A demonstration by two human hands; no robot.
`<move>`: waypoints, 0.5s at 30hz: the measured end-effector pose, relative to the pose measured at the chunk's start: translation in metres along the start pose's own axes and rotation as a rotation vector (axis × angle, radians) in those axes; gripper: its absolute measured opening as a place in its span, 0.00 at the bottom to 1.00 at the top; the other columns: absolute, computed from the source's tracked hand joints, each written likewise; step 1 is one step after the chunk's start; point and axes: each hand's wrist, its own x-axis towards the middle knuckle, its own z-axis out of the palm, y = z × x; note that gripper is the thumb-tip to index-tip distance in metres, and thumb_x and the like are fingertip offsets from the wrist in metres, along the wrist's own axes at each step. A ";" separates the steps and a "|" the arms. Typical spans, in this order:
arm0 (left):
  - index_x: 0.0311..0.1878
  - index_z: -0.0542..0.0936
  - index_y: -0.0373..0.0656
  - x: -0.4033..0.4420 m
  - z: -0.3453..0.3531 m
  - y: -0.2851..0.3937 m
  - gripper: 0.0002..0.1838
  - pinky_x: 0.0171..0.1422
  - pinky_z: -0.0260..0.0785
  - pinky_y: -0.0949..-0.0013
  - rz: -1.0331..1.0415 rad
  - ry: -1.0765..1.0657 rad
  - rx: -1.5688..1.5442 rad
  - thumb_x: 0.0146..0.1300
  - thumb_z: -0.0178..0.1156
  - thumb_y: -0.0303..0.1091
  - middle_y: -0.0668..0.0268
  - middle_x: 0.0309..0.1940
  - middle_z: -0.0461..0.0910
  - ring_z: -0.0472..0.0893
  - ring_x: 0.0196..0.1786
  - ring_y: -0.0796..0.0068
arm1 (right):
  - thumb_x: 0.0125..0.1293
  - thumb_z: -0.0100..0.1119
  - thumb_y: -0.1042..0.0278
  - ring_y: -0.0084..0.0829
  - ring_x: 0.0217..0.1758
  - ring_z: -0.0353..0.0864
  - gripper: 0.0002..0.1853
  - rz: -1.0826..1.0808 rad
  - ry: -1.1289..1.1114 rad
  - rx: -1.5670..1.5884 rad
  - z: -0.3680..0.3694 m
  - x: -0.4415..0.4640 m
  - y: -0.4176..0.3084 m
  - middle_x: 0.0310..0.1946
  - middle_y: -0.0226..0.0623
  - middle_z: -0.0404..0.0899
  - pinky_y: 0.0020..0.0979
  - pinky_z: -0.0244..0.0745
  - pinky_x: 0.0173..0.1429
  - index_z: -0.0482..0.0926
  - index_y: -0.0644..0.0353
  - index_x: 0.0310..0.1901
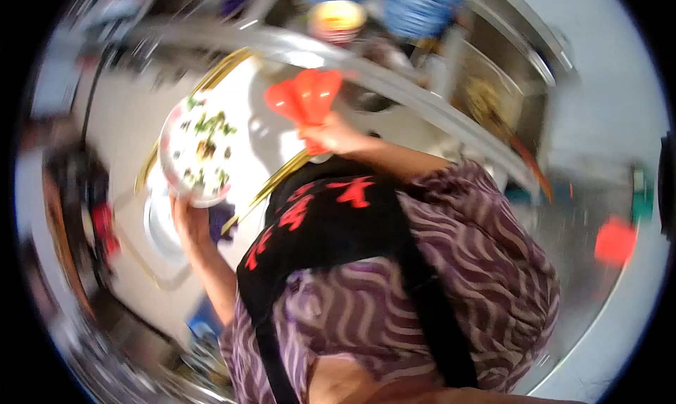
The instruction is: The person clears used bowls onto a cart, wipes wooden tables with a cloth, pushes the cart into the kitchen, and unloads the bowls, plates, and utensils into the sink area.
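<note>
My left hand (186, 217) is closed on the rim of a round white plate (167, 133) with a pinkish edge. Chopped green and pale pieces of food (211, 126) are scattered over the plate. My right hand (332, 131) is wrapped round the narrow lower end of a glossy red-orange plastic object (306, 97) with a lobed, petal-like top; its exact kind is unclear. That object is beside the plate, apart from it. Behind both lies a white surface with gold-coloured edging (264, 182). Motion blurs much of the view.
A metal counter edge (415, 97) runs across the top. Beyond it stand stacked blue bowls (415, 13), yellow-and-red bowls (336, 23) and a container of yellowish food (489, 97) with a brown handle (529, 166). A white round vessel (160, 228) sits below my left hand.
</note>
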 end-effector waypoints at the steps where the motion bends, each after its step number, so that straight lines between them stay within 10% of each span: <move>1: 0.66 0.57 0.40 0.023 0.008 0.013 0.34 0.64 0.64 0.49 -0.066 -0.104 0.032 0.52 0.51 0.25 0.54 0.62 0.63 0.66 0.63 0.54 | 0.60 0.58 0.74 0.21 0.31 0.73 0.06 0.086 0.004 0.094 0.004 0.004 -0.007 0.29 0.30 0.74 0.23 0.70 0.32 0.73 0.60 0.39; 5: 0.66 0.56 0.42 -0.066 -0.123 0.038 0.37 0.61 0.67 0.49 0.179 0.164 -0.319 0.48 0.51 0.24 0.53 0.61 0.63 0.67 0.61 0.53 | 0.61 0.57 0.69 0.20 0.24 0.73 0.07 -0.092 -0.289 -0.310 0.169 0.067 -0.075 0.24 0.30 0.74 0.23 0.70 0.27 0.73 0.61 0.38; 11: 0.62 0.61 0.42 0.094 0.090 0.059 0.28 0.33 0.69 0.75 0.045 -0.147 -0.095 0.58 0.54 0.32 0.62 0.51 0.72 0.74 0.50 0.70 | 0.63 0.55 0.59 0.23 0.21 0.75 0.13 -0.153 0.309 -0.563 -0.063 0.081 -0.183 0.23 0.35 0.77 0.28 0.71 0.25 0.73 0.63 0.35; 15: 0.63 0.57 0.44 0.202 0.212 0.055 0.28 0.41 0.76 0.65 0.006 -0.107 0.176 0.58 0.50 0.27 0.61 0.54 0.68 0.74 0.50 0.69 | 0.64 0.53 0.61 0.22 0.20 0.73 0.12 -0.199 0.379 -0.446 -0.143 0.092 -0.246 0.22 0.33 0.76 0.28 0.69 0.25 0.74 0.63 0.36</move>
